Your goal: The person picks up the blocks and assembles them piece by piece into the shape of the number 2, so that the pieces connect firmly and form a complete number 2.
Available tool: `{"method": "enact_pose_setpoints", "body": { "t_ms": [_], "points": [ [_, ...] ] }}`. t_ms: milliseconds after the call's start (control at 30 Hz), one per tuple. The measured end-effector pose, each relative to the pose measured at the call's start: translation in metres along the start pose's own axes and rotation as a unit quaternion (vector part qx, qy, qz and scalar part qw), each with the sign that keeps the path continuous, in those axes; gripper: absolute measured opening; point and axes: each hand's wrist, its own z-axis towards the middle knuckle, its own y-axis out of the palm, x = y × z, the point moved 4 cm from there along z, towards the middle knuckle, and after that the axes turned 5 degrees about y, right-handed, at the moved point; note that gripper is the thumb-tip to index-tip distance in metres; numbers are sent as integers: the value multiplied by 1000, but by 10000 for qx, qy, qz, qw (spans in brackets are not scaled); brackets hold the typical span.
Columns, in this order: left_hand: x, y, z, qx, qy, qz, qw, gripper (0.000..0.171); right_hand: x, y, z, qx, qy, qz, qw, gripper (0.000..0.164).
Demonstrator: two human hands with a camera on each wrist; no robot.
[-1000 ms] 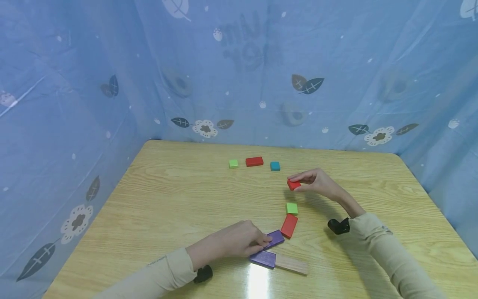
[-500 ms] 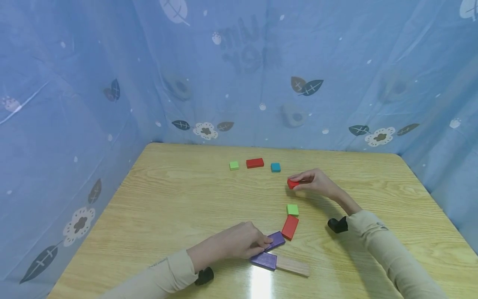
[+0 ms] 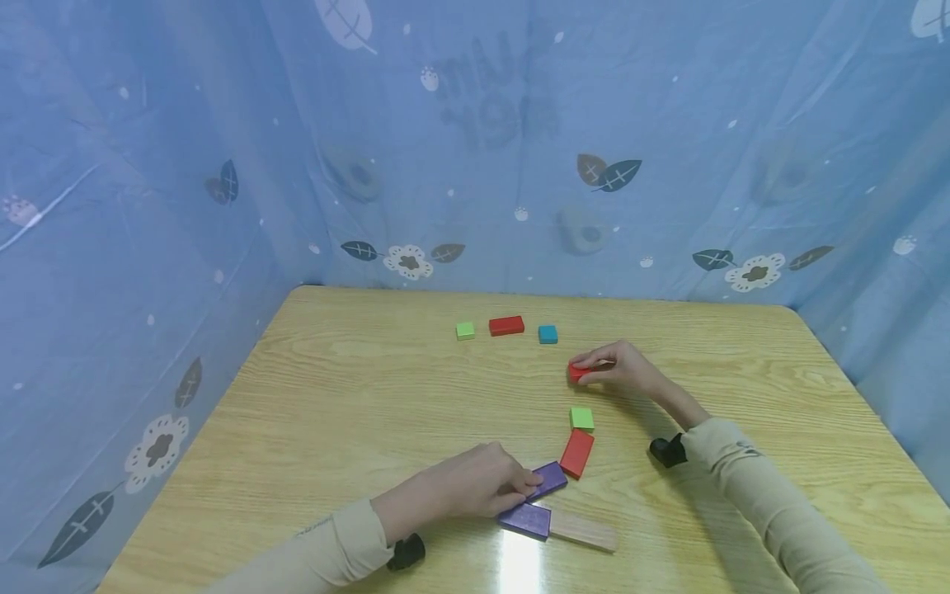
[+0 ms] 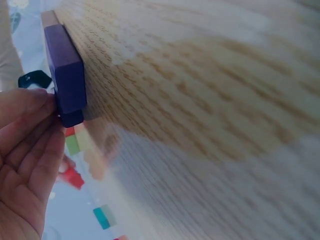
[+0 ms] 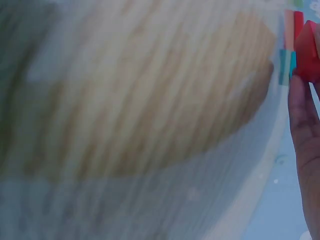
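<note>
Head view, held red block point(image 3: 576, 375), faint lettering point(image 3: 496, 89)

Curtained-off tabletop nook; kind of room beyond can't be told. Blue curtain point(image 3: 475, 198), printed leaves point(image 3: 622, 176) and flowers point(image 3: 408, 262), rounds three sides of wood-grain bench point(image 3: 356, 371).

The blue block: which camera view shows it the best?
The head view: the blue block lies there sharp and unobstructed. The left wrist view shows it sideways and blurrier; the right wrist view, only a sliver beside the held red block.
</note>
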Motion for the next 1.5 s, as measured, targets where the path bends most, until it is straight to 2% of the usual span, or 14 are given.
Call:
{"method": "enact_pose_setpoints", "body": {
  "t_ms": [133, 300, 600, 900, 1067, 1300, 1500],
  "points": [
    [0, 0, 0, 40, 33, 30, 10000, 20, 1, 3, 0, -84, -67, -272, 9996, 20],
    [1, 1, 0, 47, 70, 63, 9999, 20, 0, 3, -1, -128, -122, -332, 9993, 20],
    [2, 0, -1, 55, 80, 67, 9999, 20, -3, 4, -3, -567, -11, -129, 9983, 28],
    [1, 0, -2, 20, 42, 19, 10000, 21, -3, 5, -3, -634, -61, -176, 9978, 31],
    [2, 0, -2, 27, 76, 35, 10000, 21, -4, 8, -4, -760, -80, 16, 9971, 34],
    [2, 0, -3, 79, 111, 21, 9999, 21, -7, 10, -4, -932, -74, -35, 9956, 31],
    [1, 0, -2, 50, 36, -30, 10000, 21, -8, 16, -3, -1173, -137, 243, 9927, 30]
  ]
}}
